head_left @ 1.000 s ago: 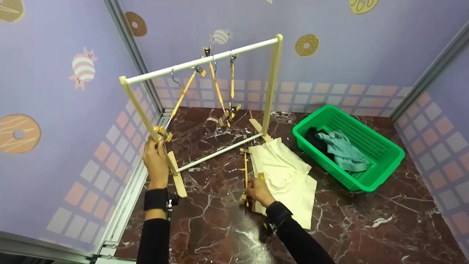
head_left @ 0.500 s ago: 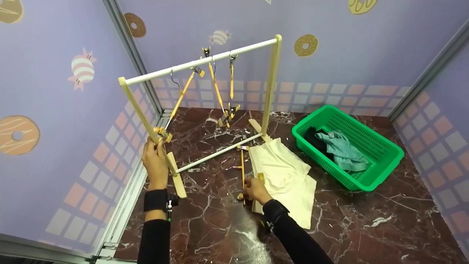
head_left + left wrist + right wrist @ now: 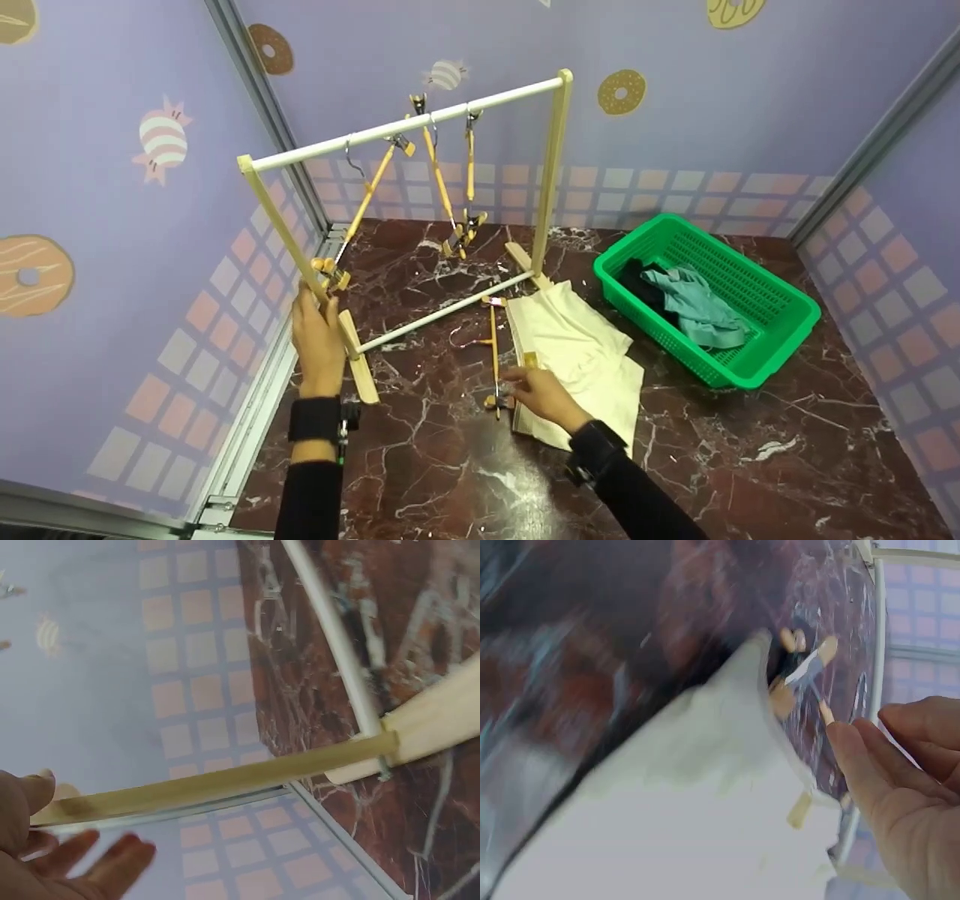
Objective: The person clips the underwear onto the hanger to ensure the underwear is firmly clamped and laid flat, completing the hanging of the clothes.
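In the head view, my left hand [image 3: 318, 341] holds the near upright of a small clothes rack [image 3: 409, 129], its thumb and fingers on either side of the post. My right hand [image 3: 546, 394] has loosely bent fingers, with fingertips beside the bar of a clip hanger [image 3: 493, 341] on the floor. Whether they touch it is hard to tell. The hanger lies along the waistband of cream shorts [image 3: 577, 352], its hook pointing left. In the right wrist view, a hanger clip [image 3: 806, 671] sits beyond my fingertips, near the edge of the cloth.
Several clip hangers [image 3: 437, 169] dangle from the rack's top rail. A green basket [image 3: 780, 360] at the right holds a light blue garment [image 3: 701, 307] and a black one [image 3: 637, 281]. Patterned walls enclose the dark marble surface [image 3: 420, 450].
The right hand held the hanger and shifted it slightly left; now its fingers have loosened and drawn back to the right of the bar. The left hand stays on the rack's post.
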Motion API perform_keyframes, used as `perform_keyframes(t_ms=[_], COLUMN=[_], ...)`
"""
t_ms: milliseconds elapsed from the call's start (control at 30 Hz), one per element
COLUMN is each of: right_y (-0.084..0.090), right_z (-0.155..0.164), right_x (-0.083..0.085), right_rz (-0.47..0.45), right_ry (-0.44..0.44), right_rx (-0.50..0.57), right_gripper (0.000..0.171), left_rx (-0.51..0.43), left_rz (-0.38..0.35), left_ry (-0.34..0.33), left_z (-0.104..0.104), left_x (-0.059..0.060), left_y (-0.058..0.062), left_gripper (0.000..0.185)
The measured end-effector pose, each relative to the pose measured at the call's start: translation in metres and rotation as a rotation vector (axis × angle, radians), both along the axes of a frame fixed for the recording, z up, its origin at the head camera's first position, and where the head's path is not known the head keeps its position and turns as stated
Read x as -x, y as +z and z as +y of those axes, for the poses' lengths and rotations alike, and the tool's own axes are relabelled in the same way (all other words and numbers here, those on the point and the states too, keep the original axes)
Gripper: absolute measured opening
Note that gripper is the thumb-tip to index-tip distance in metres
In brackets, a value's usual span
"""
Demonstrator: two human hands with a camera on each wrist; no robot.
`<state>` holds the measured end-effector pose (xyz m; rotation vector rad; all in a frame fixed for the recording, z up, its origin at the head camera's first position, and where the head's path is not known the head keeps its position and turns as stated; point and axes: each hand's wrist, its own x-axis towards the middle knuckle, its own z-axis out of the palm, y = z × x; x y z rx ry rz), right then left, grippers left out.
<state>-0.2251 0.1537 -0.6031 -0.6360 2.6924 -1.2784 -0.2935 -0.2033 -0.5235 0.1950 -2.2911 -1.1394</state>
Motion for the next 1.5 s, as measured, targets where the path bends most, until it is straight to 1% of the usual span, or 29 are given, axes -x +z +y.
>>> perform_keyframes(t_ms=[67, 133, 200, 233, 300, 333, 400, 467, 533, 567, 600, 667, 700, 767, 833, 933, 1033, 1100, 1167, 1267, 1333, 1400, 1433, 1500], right_y=[0.000, 0.000, -0.001, -0.002, -0.006, -0.008, -0.014, -0.021, -0.027, -0.030, -0.033, -0.037, -0.039, -0.042, -0.043, -0.045, -0.046, -0.047, -0.047, -0.046, -0.043, -0.040, -0.038, -0.034], right_z=[0.009, 0.016, 0.021, 0.021, 0.020, 0.018, 0.013, 0.008, 0.003, 0.001, 0.000, -0.003, -0.004, -0.005, -0.004, -0.001, 0.002, 0.003, 0.003, 0.002, 0.002, 0.003, 0.005, 0.008], right_x=[-0.008, -0.016, -0.023, -0.027, -0.033, -0.036, -0.042, -0.046, -0.050, -0.052, -0.053, -0.054, -0.054, -0.053, -0.051, -0.050, -0.049, -0.049, -0.050, -0.049, -0.047, -0.045, -0.044, -0.042], right_rz=[0.031, 0.049, 0.073, 0.093, 0.114, 0.115, 0.140, 0.173, 0.233, 0.279, 0.322, 0.385, 0.408, 0.428, 0.427, 0.426, 0.442, 0.449, 0.437, 0.395, 0.358, 0.325, 0.313, 0.301], right_ry=[-0.019, -0.042, -0.061, -0.061, -0.055, -0.043, -0.018, 0.017, 0.030, 0.020, 0.010, -0.026, -0.043, -0.067, -0.091, -0.135, -0.167, -0.166, -0.155, -0.153, -0.167, -0.195, -0.212, -0.236], right_rx=[-0.038, -0.093, -0.165, -0.197, -0.233, -0.238, -0.253, -0.274, -0.318, -0.344, -0.370, -0.397, -0.407, -0.406, -0.394, -0.365, -0.347, -0.356, -0.372, -0.397, -0.402, -0.395, -0.386, -0.370], right_gripper=[0.031, 0.032, 0.034, 0.036, 0.039, 0.036, 0.040, 0.046, 0.050, 0.053, 0.050, 0.039, 0.032, 0.021, 0.013, 0.007, 0.009, 0.010, 0.012, 0.013, 0.013, 0.018, 0.019, 0.021], left_rx=[0.011, 0.021, 0.031, 0.036, 0.048, 0.058, 0.086, 0.130, 0.175, 0.185, 0.204, 0.205, 0.206, 0.196, 0.188, 0.203, 0.235, 0.253, 0.259, 0.240, 0.204, 0.133, 0.067, -0.110], left_rz=[-0.053, -0.089, -0.098, -0.098, -0.085, -0.082, -0.083, -0.113, -0.197, -0.246, -0.281, -0.374, -0.416, -0.469, -0.501, -0.506, -0.515, -0.529, -0.546, -0.536, -0.529, -0.530, -0.548, -0.608], left_ry=[0.018, 0.037, 0.034, 0.019, -0.047, -0.087, -0.177, -0.270, -0.354, -0.395, -0.428, -0.479, -0.491, -0.497, -0.494, -0.490, -0.491, -0.484, -0.480, -0.482, -0.508, -0.540, -0.563, -0.609], left_z=[0.006, 0.015, 0.028, 0.036, 0.055, 0.066, 0.087, 0.108, 0.126, 0.134, 0.141, 0.151, 0.155, 0.161, 0.166, 0.171, 0.175, 0.177, 0.177, 0.178, 0.177, 0.177, 0.176, 0.175], left_x=[-0.008, -0.017, -0.025, -0.029, -0.037, -0.041, -0.049, -0.058, -0.066, -0.070, -0.072, -0.078, -0.080, -0.084, -0.086, -0.085, -0.083, -0.082, -0.081, -0.079, -0.078, -0.077, -0.077, -0.077], left_y=[-0.003, -0.007, -0.013, -0.017, -0.027, -0.033, -0.048, -0.063, -0.076, -0.082, -0.088, -0.097, -0.100, -0.107, -0.111, -0.114, -0.115, -0.115, -0.114, -0.113, -0.111, -0.110, -0.109, -0.109], left_gripper=[0.066, 0.069, 0.069, 0.065, 0.057, 0.051, 0.034, 0.019, 0.009, 0.008, 0.008, 0.012, 0.014, 0.016, 0.017, 0.019, 0.020, 0.020, 0.021, 0.022, 0.021, 0.020, 0.019, 0.017])
